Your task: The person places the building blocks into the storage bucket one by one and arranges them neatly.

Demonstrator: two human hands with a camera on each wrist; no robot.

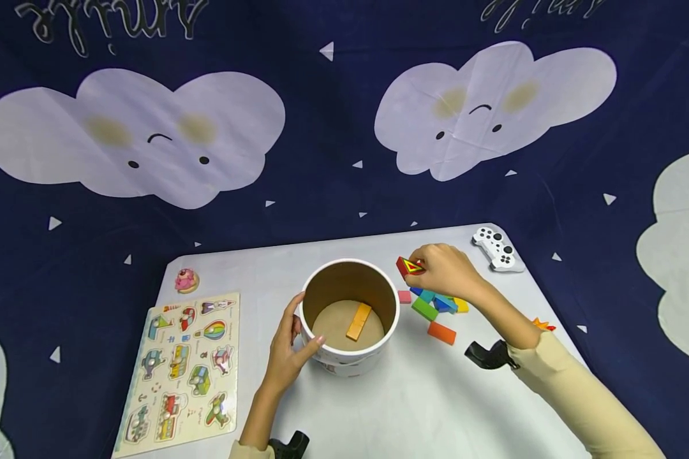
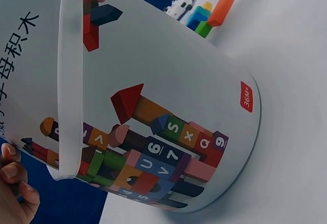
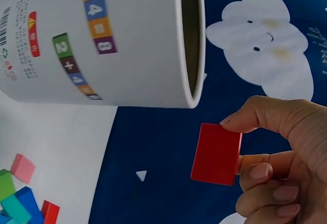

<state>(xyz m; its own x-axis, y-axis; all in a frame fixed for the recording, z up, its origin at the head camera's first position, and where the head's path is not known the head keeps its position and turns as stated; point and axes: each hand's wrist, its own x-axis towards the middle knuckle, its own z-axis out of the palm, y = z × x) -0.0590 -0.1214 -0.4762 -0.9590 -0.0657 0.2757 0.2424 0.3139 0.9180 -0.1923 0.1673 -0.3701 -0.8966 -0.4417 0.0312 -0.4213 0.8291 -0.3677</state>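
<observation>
Pinching a red block point(image 3: 217, 154) by its edges between thumb and finger, the right hand point(image 1: 444, 271) hangs above the table point(image 1: 425, 401), to the right of a white bucket point(image 1: 358, 363) and apart from it. A yellow and green triangle shows on one face of the block. The left hand point(image 1: 289, 350) grips the bucket's left side, its thumb over the rim and its fingers on the outer wall. The bucket stands upright, with a long orange block point(image 1: 358, 321) lying flat on its floor. Just right of it lie loose blocks point(image 1: 425, 309) in pink, green, blue, yellow and orange. A white game controller point(image 1: 496, 248) sits near the far right corner; a picture puzzle board point(image 1: 192, 433) lies to the left, below a small pink toy point(image 1: 186, 280).
</observation>
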